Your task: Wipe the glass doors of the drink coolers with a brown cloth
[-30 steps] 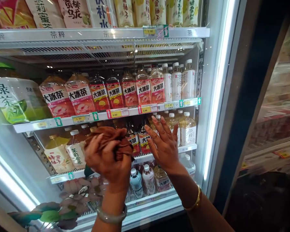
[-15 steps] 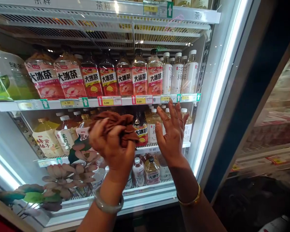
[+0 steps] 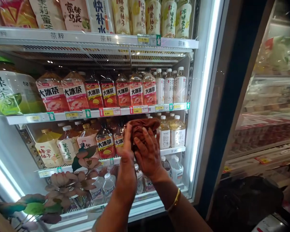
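A crumpled brown cloth [image 3: 145,123] is bunched between my two hands, in front of the drinks cooler's middle shelves. My left hand [image 3: 127,151] holds the cloth from its left side, thumb side up and partly blurred. Across the front of the cloth lie the bent fingers of my right hand [image 3: 148,154], pressing it toward the left palm. A gold bangle [image 3: 175,200] circles my right wrist. Behind the hands, the cloth hides some bottles, while dark iced-tea bottles [image 3: 105,143] show to the left and a pale tea bottle [image 3: 178,132] to the right.
Rows of drinks stand on the cooler's white shelves [image 3: 87,113], with price tags along the edges. Pink flowers with leaves [image 3: 62,185] appear at lower left, seemingly on the glass. A bright light strip [image 3: 204,90] and a dark frame [image 3: 234,96] run down the right.
My hands have come together, the right one moving left onto the cloth and the left one moving right with it. The view has tilted up, showing more of the upper shelf.
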### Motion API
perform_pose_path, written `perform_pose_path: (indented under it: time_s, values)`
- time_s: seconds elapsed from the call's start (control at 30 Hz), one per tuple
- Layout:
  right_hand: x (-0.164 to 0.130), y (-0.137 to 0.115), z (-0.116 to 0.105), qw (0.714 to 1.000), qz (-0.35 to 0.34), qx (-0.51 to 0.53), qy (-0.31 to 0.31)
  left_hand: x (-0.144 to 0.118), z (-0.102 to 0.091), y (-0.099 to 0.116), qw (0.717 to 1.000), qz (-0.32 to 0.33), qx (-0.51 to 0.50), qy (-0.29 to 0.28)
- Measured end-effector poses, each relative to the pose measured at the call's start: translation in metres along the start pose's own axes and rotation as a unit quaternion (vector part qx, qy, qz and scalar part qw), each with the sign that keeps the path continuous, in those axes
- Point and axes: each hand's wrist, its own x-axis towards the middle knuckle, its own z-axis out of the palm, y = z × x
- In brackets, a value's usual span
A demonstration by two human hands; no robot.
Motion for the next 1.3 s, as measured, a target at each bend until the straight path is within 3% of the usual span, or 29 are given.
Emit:
perform_pose_path:
  time_s: [0.1, 0.2, 0.3, 0.4, 0.5, 0.63, 0.77, 0.87, 0.97, 1.03, 1.13, 1.23, 1.3]
  values:
    - [0.016, 0.005, -0.013, 0.999, 0.01, -0.047, -0.003, -0.005, -0.006, 0.001, 0.997, -0.074, -0.027, -0.02]
    - [0.033, -0.008, -0.026, 0.995, 0.009, -0.068, -0.078, -0.002, -0.024, 0.001, 0.994, -0.098, -0.035, -0.018]
    - [0.025, -0.023, -0.017, 0.99, -0.006, -0.071, -0.124, 0.003, -0.039, -0.002, 0.998, -0.051, 0.027, 0.011]
    - [0.001, -0.019, 0.0, 0.996, -0.029, -0.064, -0.061, 0.004, -0.043, -0.008, 0.983, 0.05, 0.174, 0.04]
    - [-0.006, 0.002, -0.001, 0.998, -0.02, -0.06, -0.001, 0.003, -0.04, -0.023, 0.964, 0.1, 0.245, 0.027]
    - [0.018, 0.035, -0.023, 0.99, 0.084, -0.074, 0.08, 0.001, -0.031, -0.055, 0.951, 0.101, 0.293, 0.008]
    - [0.021, 0.032, -0.022, 0.987, 0.113, -0.088, 0.075, -0.001, -0.025, -0.079, 0.94, 0.122, 0.319, 0.011]
    - [0.002, 0.02, -0.011, 0.994, 0.05, -0.091, 0.026, 0.0, -0.021, -0.082, 0.935, 0.157, 0.318, 0.012]
    - [-0.011, 0.032, -0.015, 0.997, -0.025, -0.075, 0.017, 0.001, -0.015, -0.079, 0.928, 0.189, 0.323, 0.005]
    - [-0.008, 0.054, -0.029, 0.996, -0.004, -0.081, 0.042, 0.001, -0.009, -0.077, 0.924, 0.196, 0.328, 0.007]
    - [0.008, 0.078, -0.047, 0.983, 0.106, -0.09, 0.116, -0.001, -0.001, -0.076, 0.92, 0.205, 0.333, -0.002]
    - [0.016, 0.068, -0.044, 0.976, 0.143, -0.092, 0.138, -0.003, 0.004, -0.077, 0.917, 0.207, 0.34, -0.008]
    - [0.012, 0.048, -0.033, 0.988, 0.092, -0.089, 0.084, -0.003, 0.005, -0.078, 0.92, 0.199, 0.338, -0.009]
